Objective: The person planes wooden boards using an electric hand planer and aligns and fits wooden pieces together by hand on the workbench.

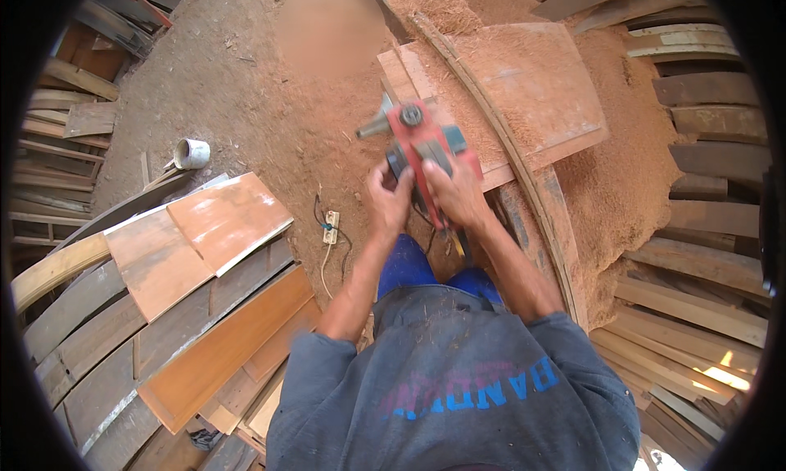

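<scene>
Between my two hands is a red electric planer point(412, 133) with a round dark knob on its front and a grey spout jutting out to the left. My left hand point(387, 199) is closed around a dark part on its left side. With the thumb on top, my right hand point(458, 196) grips the rear part. The planer is held up in front of me, tilted, its front end over the near left edge of a sawdust-dusted wooden board point(532, 86). Its underside is hidden from me, and slight blur softens its outline.
A long narrow wood strip point(501, 123) runs across the board. Sawdust point(626, 164) heaps to its right. Stacked planks point(712, 209) line the right side; reddish panels point(217, 225) lie on boards at left. A power socket block point(331, 227) with cord and a white cup point(191, 153) are nearby.
</scene>
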A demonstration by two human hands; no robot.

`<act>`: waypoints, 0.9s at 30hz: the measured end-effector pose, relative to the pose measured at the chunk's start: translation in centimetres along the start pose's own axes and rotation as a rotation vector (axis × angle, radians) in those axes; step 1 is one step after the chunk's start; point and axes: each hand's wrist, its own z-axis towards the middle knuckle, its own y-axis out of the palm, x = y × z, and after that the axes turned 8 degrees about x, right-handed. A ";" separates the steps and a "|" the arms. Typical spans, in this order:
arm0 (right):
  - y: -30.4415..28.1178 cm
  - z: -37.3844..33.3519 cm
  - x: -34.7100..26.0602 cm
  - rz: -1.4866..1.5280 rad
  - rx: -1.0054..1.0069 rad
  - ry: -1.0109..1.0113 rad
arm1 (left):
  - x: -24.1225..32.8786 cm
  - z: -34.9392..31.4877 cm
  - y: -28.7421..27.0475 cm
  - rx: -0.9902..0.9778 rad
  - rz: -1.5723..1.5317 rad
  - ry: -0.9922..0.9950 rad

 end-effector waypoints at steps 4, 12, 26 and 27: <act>-2.4 -7.7 4.8 0.065 -0.061 0.094 | -3.3 -8.0 -0.2 -0.040 0.057 -0.022; -1.1 -5.1 3.4 0.045 -0.043 0.047 | -1.9 -5.1 -0.1 -0.037 -0.006 -0.070; 3.7 17.4 -8.2 0.054 -0.001 -0.165 | 4.9 18.8 2.0 -0.018 -0.119 0.031; 3.8 17.9 -8.7 0.116 -0.021 -0.108 | 5.1 19.6 2.0 -0.006 -0.116 0.035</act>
